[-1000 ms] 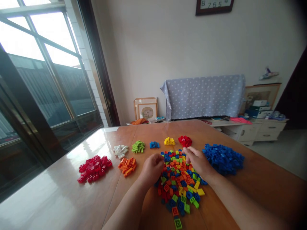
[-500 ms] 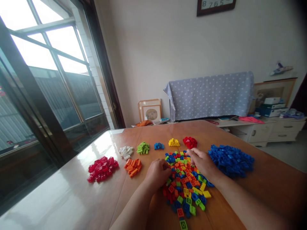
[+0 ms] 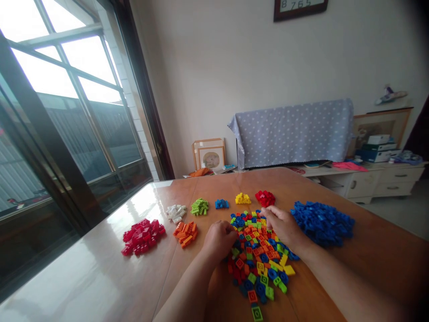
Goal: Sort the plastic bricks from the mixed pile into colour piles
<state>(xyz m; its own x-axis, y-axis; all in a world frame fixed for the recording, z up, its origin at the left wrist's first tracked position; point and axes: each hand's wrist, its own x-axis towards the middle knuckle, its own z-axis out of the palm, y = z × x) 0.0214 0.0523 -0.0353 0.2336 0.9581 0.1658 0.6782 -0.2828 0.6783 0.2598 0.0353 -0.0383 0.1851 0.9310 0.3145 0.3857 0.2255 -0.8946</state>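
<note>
A mixed pile of toy building bricks (image 3: 259, 250) in orange, green, blue, yellow and red spreads over the wooden table (image 3: 140, 286) before me. At its left edge rests my left hand (image 3: 220, 237), fingers curled inward; whatever they grip is hidden. My right hand (image 3: 279, 222) reaches over the pile's upper right, its fingers bent and pinched together, with their contents too small to make out. Just beyond that hand lies a small heap of red bricks (image 3: 265, 198). Blue bricks form a large heap (image 3: 321, 223) to its right.
Sorted heaps of yellow bricks (image 3: 242, 198), small blue bricks (image 3: 221, 204), lime green bricks (image 3: 199, 206), white bricks (image 3: 176, 213), orange bricks (image 3: 185, 234) and crimson bricks (image 3: 143, 237) stand behind and left of the pile. Past the table is a low cabinet (image 3: 365, 185).
Both hands stay almost where they were, with only slight finger movement. The whole view has shifted a little; the heaps look unchanged.
</note>
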